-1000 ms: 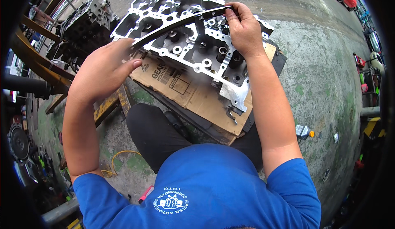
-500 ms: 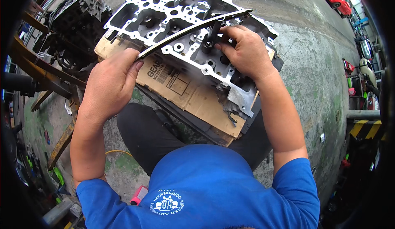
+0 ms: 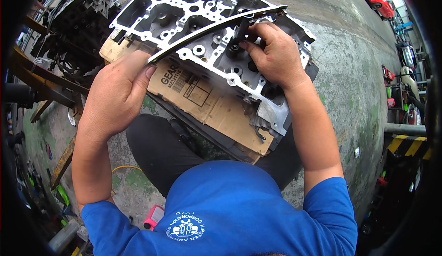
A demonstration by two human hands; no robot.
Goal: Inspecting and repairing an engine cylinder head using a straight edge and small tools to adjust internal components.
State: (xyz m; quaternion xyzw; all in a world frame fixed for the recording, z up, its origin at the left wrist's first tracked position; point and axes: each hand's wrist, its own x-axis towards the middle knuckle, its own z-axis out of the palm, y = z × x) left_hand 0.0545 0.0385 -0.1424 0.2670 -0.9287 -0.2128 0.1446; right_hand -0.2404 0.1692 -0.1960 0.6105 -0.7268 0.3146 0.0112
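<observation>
A metal engine cylinder head (image 3: 177,9) lies in front of me with its machined side up. Across it runs a long, dark, slightly bowed lever bar (image 3: 195,35). My left hand (image 3: 117,88) is closed round the near left end of this bar, thumb along it. Below the bar's far part, a dark upright cylindrical piece (image 3: 238,34) reaches down into a bore of the head. My right hand (image 3: 276,55) is at that piece, thumb and fingers curled in a pinch beside it. Whatever lies between those fingertips is hidden.
Flattened cardboard (image 3: 216,118) lies under the head on a low, dark support. A dark engine block (image 3: 76,30) stands at the left by a rusty metal frame (image 3: 46,78). A pink container (image 3: 154,217) sits on the floor, with a yellow-black striped barrier (image 3: 407,146) far right.
My left hand and the near end of the bar have shifted slightly left. My right hand stays by the dark upright piece, with a small shift of the fingers. The whole view has moved a little.
</observation>
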